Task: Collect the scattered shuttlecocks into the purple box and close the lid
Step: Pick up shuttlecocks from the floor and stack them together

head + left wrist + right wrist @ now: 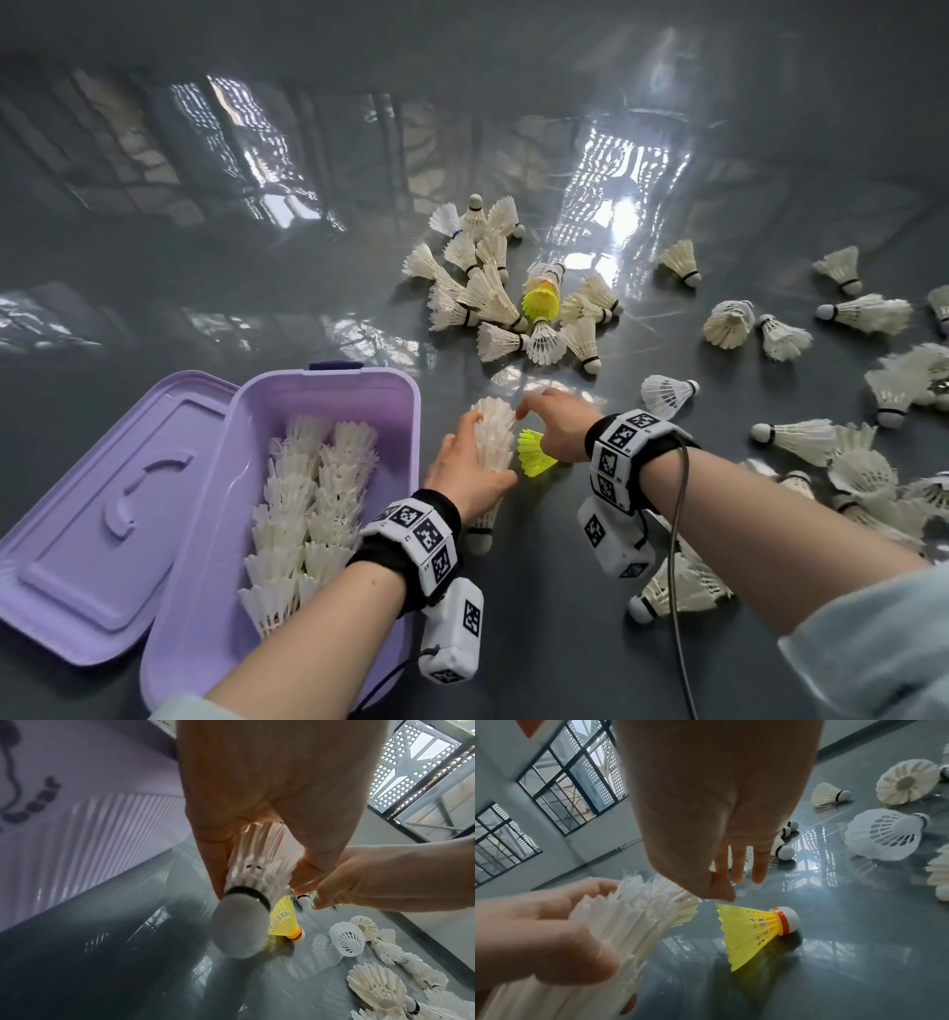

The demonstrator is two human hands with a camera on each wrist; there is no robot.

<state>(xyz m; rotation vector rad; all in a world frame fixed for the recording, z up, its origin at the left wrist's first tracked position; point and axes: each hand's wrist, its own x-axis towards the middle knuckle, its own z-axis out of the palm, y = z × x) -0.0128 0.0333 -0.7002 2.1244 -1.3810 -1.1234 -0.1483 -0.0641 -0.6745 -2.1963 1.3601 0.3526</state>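
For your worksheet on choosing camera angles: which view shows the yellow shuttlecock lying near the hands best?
The right wrist view: the yellow shuttlecock lies whole on the floor, skirt, orange band and white cork clear. The head view shows only its skirt; in the left wrist view, the held stack hides part of it.

An indoor sports hall: dozens of shuttlecocks (495, 298) lie across a glossy grey floor (257, 308), below plain walls (582, 839) with tall black-framed windows (572, 772) behind perforated screens.
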